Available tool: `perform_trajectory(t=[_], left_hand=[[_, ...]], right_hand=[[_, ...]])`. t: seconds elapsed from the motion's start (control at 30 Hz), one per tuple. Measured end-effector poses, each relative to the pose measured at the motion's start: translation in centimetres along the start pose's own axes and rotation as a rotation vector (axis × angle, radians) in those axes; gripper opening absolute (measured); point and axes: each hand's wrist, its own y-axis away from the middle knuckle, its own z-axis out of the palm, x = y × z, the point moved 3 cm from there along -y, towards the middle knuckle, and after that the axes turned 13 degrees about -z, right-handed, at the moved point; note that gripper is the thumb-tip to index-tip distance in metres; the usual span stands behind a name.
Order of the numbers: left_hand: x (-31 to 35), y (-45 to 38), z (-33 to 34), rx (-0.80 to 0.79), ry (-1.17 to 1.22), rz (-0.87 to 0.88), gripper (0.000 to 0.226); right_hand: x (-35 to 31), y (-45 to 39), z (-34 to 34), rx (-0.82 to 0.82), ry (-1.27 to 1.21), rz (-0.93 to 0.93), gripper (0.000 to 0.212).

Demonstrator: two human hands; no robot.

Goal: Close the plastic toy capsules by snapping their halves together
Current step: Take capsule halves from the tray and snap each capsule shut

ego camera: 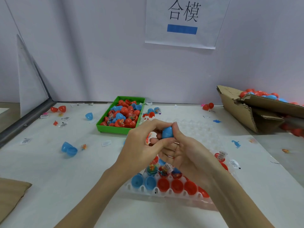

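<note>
Both hands meet above the middle of the tabletop (49, 170), a capsule (167, 132) held between them; a holder rack (164, 193) lies near the front edge, beneath the wrists, with capsule halves (176, 185) seated in its sockets; a bin (120, 115) of halves stands behind, left of centre; a cardboard box (256, 111) sits at far right; loose halves (69, 148) lie left.

- At twelve o'clock we see a pale lilac wall (102, 55) under even, diffuse light.
- At one o'clock, we note a white paper sign (184, 22) bearing two black characters above a blue bar.
- From six to nine o'clock, we see the white table (49, 170); its grey metal edge (24, 124) runs along nine o'clock.
</note>
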Motion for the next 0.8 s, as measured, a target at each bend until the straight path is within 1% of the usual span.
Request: perform_trajectory(t=[0.13,0.17,0.23,0.33,0.4,0.43,0.47,0.53,0.6,0.67,0.73,0.8], left_hand=[[-0.3,0.2,0.4,-0.013,0.074,-0.092,0.028],[-0.4,0.1,0.4,-0.024,0.099,-0.105,0.028],[-0.5,0.1,0.4,-0.047,0.109,-0.108,0.028],[-0.6,0.0,0.3,-0.019,0.044,-0.123,0.039],[-0.7,-0.2,0.0,0.041,0.037,-0.147,0.039],[-0.7,-0.3,-0.2,0.083,0.053,-0.159,0.037],[-0.7,-0.4,-0.5,0.129,0.076,-0.171,0.035],[-0.9,-0.6,-1.1,0.193,0.116,-0.194,0.035],[-1.3,-0.6,-1.6,0.232,0.111,-0.201,0.039],[-1.6,-0.7,-1.8,0.265,0.085,-0.212,0.036],[-1.8,-0.9,-2.0,0.275,0.049,-0.226,0.032],[-2.2,-1.0,-2.2,0.288,-0.063,-0.204,0.027]], right_hand=[[0.1,-0.5,-0.2,-0.01,-0.009,0.036,0.061],[0.0,-0.6,-0.3,-0.019,-0.012,0.038,0.06],[-0.2,-0.6,-0.6,-0.025,0.015,0.018,0.051],[-0.5,-0.4,-0.8,-0.015,0.172,-0.059,0.045],[-1.0,-0.4,-1.3,0.051,0.248,-0.109,0.046],[-1.3,-0.7,-1.8,0.104,0.2,-0.104,0.047],[-2.0,-1.2,-2.4,0.15,0.099,-0.087,0.048],[-4.6,-2.6,-3.5,0.183,-0.183,-0.078,0.043],[-8.8,-4.4,-4.7,0.261,-0.418,-0.16,0.038],[-13.1,-6.4,-6.6,0.37,-0.593,-0.304,0.041],[-16.0,-8.0,-8.8,0.48,-0.629,-0.442,0.047],[-16.9,-9.1,-10.4,0.57,-0.495,-0.469,0.054]])
